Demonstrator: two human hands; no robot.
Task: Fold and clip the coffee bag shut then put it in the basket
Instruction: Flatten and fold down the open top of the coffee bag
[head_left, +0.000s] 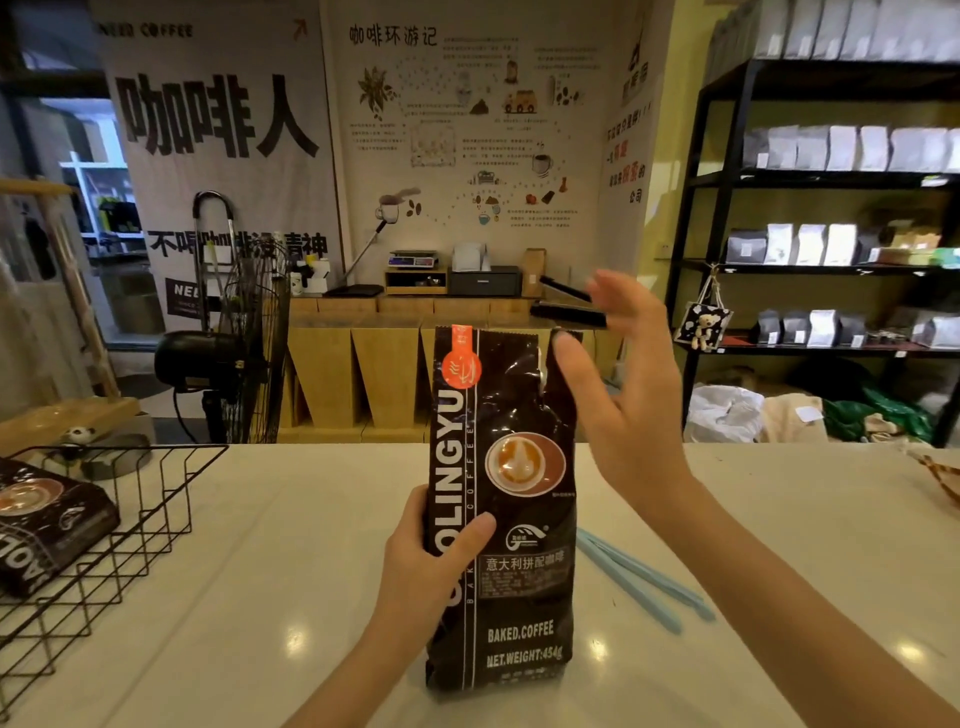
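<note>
A tall dark brown coffee bag (511, 483) with a cup picture and orange label stands upright on the white counter, its top unfolded. My left hand (431, 561) grips its lower left side. My right hand (618, 384) is spread open beside the bag's upper right edge, with the thumb touching the top corner. A light blue sealing clip (641, 584) lies on the counter just right of the bag, behind my right forearm. The black wire basket (130, 525) sits at the left edge with another coffee bag (44, 519) lying inside.
The white counter (260, 597) stretches across the foreground. A black fan (244, 353) stands behind it at left. Wooden bins and a scale sit at the back wall. Black shelves (831, 260) with bagged goods fill the right side.
</note>
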